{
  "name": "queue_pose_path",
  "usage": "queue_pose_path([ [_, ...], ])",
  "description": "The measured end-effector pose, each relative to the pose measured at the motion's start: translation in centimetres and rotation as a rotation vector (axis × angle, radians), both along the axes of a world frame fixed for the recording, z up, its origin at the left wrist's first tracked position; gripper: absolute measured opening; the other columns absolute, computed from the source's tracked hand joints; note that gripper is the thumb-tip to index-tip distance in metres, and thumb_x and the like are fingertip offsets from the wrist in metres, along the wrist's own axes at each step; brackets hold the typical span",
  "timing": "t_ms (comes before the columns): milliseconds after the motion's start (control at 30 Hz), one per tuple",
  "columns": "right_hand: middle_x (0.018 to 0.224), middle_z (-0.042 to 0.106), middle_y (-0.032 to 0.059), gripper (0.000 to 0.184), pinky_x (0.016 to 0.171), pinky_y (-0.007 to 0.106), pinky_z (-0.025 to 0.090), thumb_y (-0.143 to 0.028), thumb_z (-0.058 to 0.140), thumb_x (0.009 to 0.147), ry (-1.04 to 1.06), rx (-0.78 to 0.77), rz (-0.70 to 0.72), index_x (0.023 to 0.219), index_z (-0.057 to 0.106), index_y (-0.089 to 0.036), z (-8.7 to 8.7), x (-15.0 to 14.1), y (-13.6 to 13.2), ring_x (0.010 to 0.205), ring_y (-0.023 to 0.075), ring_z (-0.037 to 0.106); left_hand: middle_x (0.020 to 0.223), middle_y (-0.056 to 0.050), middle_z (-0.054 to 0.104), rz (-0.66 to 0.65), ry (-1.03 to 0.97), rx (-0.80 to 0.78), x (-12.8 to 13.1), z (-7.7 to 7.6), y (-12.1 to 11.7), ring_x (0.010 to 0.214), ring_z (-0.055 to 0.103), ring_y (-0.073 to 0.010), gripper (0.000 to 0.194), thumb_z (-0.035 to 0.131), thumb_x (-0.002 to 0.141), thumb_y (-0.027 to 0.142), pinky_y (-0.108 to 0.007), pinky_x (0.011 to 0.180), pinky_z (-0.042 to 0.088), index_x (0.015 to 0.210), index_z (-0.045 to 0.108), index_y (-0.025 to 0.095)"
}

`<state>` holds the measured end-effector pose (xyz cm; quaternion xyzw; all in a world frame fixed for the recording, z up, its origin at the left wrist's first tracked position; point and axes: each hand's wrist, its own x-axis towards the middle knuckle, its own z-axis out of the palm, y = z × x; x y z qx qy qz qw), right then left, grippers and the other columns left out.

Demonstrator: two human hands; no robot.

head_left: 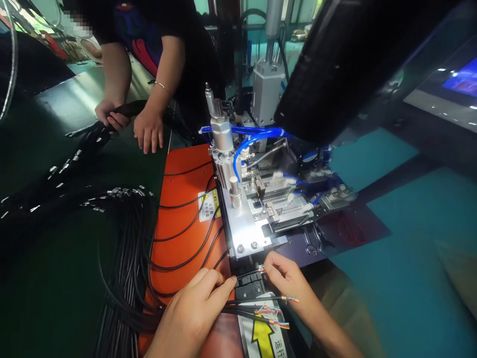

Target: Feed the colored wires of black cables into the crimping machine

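Observation:
My left hand (194, 311) is shut around several black cables (223, 309) at the front edge of an orange mat (182, 233). Their stripped ends (285, 311) fan out to the right, showing thin coloured cores. My right hand (286, 281) pinches a thin wire end (261, 269) between its fingertips, close to a black slotted block (249, 286) at the front of a wire-processing machine (253, 199). A long bundle of black cables (126, 258) runs from the mat toward my left hand.
The machine has a steel plate, pneumatic cylinders and blue air tubes (257, 132). A co-worker's hands (126, 122) hold a cable bundle with metal-tipped ends at the far left. Wrenches (313, 241) lie beside the machine. A dark, blurred object (343, 64) overhangs the upper right.

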<state>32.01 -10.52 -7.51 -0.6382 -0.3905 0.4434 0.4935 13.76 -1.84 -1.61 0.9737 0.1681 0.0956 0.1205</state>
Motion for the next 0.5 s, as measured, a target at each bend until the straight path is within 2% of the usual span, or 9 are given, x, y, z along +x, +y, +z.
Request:
queue_pose_path([
  [100, 0.055, 0.037, -0.004, 0.027, 0.05, 0.023, 0.028, -0.031, 0.039, 0.08, 0.025, -0.001, -0.016, 0.057, 0.035, -0.019, 0.0, -0.2, 0.0, 0.053, 0.0107, 0.036, 0.081, -0.006, 0.055, 0.004, 0.005, 0.003, 0.0, 0.0, 0.0, 0.069, 0.056, -0.0138, 0.038, 0.024, 0.086, 0.006, -0.021, 0.057, 0.048, 0.111, 0.05, 0.017],
  [233, 0.054, 0.039, -0.0048, 0.034, 0.046, 0.021, 0.027, -0.046, 0.038, 0.083, 0.254, -0.074, -0.08, 0.062, 0.04, -0.019, 0.5, -0.2, -0.6, 0.048, 0.0092, 0.034, 0.081, -0.006, 0.054, 0.0, 0.032, -0.008, -0.3, -0.3, -0.2, 0.069, 0.056, -0.0148, 0.037, 0.026, 0.085, 0.007, -0.022, 0.055, 0.048, 0.111, 0.05, 0.016],
  [300, 0.054, 0.039, -0.0052, 0.037, 0.043, 0.02, 0.025, -0.052, 0.04, 0.081, 0.293, -0.077, -0.144, 0.065, 0.042, -0.019, 0.9, -0.1, -1.3, 0.046, 0.0088, 0.032, 0.08, -0.006, 0.054, 0.008, 0.044, 0.014, -0.4, -0.5, -0.2, 0.069, 0.056, -0.0153, 0.036, 0.026, 0.085, 0.007, -0.023, 0.054, 0.047, 0.11, 0.051, 0.016],
  [433, 0.061, 0.044, -0.0021, 0.042, 0.05, 0.022, 0.034, -0.055, 0.035, 0.085, 0.181, 0.045, -0.279, 0.069, 0.049, -0.019, 1.9, -0.1, -2.4, 0.053, 0.0114, 0.041, 0.083, -0.007, 0.058, 0.09, -0.019, 0.162, -0.3, -0.9, 0.0, 0.073, 0.057, -0.018, 0.032, 0.03, 0.087, 0.013, -0.026, 0.058, 0.049, 0.104, 0.056, 0.02],
  [500, 0.064, 0.048, 0.0002, 0.049, 0.054, 0.024, 0.04, -0.061, 0.03, 0.084, 0.076, 0.186, -0.256, 0.07, 0.054, -0.02, 2.2, -0.3, -2.6, 0.058, 0.0136, 0.047, 0.085, -0.007, 0.061, 0.128, -0.081, 0.181, -0.3, -1.0, 0.2, 0.074, 0.058, -0.0188, 0.027, 0.036, 0.087, 0.019, -0.027, 0.061, 0.05, 0.1, 0.059, 0.022],
])
